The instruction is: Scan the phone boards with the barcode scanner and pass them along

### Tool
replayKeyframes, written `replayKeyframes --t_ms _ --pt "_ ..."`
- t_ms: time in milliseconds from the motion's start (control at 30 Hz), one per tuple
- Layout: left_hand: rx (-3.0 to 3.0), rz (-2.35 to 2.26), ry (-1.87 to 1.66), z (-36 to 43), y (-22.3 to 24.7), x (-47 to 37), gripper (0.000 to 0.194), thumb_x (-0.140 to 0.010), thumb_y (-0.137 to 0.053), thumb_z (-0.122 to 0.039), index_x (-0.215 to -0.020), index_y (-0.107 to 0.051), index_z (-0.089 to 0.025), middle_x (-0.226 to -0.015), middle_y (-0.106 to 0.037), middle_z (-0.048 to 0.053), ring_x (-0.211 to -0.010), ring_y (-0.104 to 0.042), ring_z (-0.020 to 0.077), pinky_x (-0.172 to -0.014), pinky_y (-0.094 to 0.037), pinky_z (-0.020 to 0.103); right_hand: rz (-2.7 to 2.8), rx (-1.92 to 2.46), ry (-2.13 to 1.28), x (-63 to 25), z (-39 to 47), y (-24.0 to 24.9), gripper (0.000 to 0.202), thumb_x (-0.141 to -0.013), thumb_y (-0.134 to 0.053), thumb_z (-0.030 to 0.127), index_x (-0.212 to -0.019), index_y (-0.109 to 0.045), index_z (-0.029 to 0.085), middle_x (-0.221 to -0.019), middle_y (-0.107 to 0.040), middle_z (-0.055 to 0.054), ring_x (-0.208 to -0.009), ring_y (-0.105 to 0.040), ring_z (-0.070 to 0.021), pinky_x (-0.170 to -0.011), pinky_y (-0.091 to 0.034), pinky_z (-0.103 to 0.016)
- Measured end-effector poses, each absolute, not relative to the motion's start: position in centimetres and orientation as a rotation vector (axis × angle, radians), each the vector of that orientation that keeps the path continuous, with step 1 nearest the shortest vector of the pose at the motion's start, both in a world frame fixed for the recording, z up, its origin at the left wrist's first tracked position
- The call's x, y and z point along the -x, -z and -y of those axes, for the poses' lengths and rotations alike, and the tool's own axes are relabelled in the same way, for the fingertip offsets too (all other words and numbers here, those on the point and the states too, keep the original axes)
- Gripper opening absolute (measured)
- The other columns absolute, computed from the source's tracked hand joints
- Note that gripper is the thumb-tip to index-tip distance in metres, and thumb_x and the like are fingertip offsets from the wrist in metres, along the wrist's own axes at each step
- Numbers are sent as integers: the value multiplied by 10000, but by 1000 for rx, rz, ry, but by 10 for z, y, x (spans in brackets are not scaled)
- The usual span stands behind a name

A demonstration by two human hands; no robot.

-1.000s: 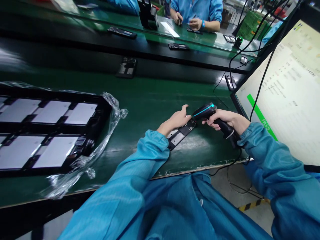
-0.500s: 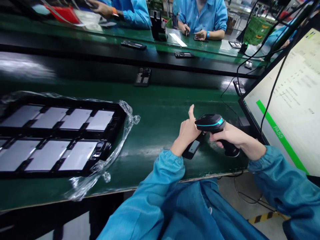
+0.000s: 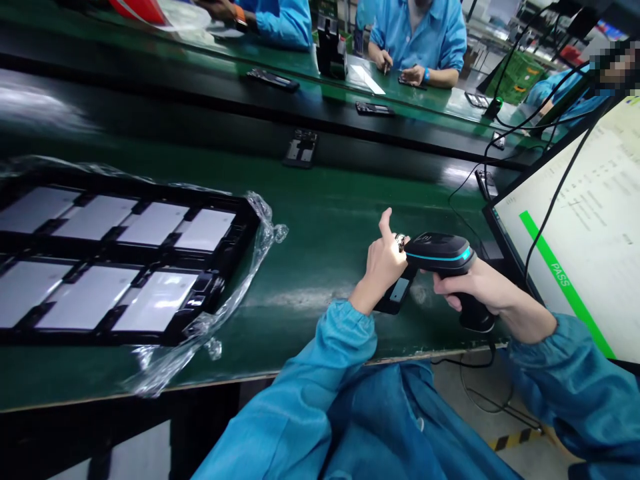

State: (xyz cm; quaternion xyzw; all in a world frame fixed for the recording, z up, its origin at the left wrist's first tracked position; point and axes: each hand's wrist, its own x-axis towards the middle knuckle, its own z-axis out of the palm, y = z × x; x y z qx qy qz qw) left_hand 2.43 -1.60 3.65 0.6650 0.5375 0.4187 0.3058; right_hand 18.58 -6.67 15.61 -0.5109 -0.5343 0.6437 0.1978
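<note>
My right hand (image 3: 483, 287) grips a black handheld barcode scanner (image 3: 435, 250) with a lit cyan stripe, its head facing left toward my other hand. My left hand (image 3: 383, 265) is curled, the index finger raised, around a small shiny metallic piece (image 3: 399, 241) too small to name. Under that hand and the scanner lies an opened phone (image 3: 399, 292), dark with a grey panel, its upper part hidden. On the left, a black tray (image 3: 240, 223) in crumpled clear plastic holds several flat silvery-white panels.
A monitor (image 3: 575, 227) showing a green PASS bar stands at the right, cables hanging before it. Several opened phones, one a phone (image 3: 301, 148) nearest me, lie along the dark strip beyond. Co-workers in blue sit across. The table's front edge (image 3: 320, 368) runs before my lap.
The view has shifted a little. The scanner's head now sits slightly farther right of my left hand, and the shiny piece at my left fingers has come into sight.
</note>
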Motion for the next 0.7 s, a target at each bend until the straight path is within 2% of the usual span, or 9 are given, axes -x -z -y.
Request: replayKeyframes --t_ms 167,300,400,533,700 --pt "-1723 -1505 -1158 19 -41 -26 789 -881 -512 -285 -1526 -88 -121 -744 -659 5 -641 -615 171 -644 -403 272 1544 1495 -1717 -179 71 -161 96 -700 -638 160 -618 -587 161 -495 -553 25 -409 -483 -102 -452 -410 -234" --pt "-1686 -1625 -1230 27 -46 -29 774 -889 -527 -314 -1519 -128 -106 -731 -663 10 -675 -660 198 -664 -427 285 1667 1621 -1478 -170 81 -160 153 -718 -634 180 -574 -583 167 -438 -547 12 -441 -516 -134 -518 -442 -268" --pt "-1621 -1666 -1333 36 -46 -32 753 -902 -527 -344 -1515 -145 -130 -729 -666 2 -666 -672 202 -650 -437 286 1677 1672 -1343 -161 95 -157 136 -722 -658 221 -611 -595 171 -467 -573 6 -460 -535 -152 -521 -445 -283" --pt "-1552 -1649 -1484 42 -42 -36 739 -906 -541 -378 -1502 -174 -142 -759 -689 14 -675 -687 203 -644 -463 292 1595 1677 -1333 -151 114 -152 158 -708 -679 276 -640 -570 184 -473 -551 23 -449 -508 -147 -490 -424 -281" --pt "-1490 -1626 -1592 38 -37 -39 706 -891 -551 -338 -1487 -217 -158 -763 -690 13 -663 -689 195 -646 -501 295 1595 1635 -1316 -148 128 -147 205 -717 -664 322 -612 -537 200 -482 -539 18 -482 -510 -156 -505 -438 -295"
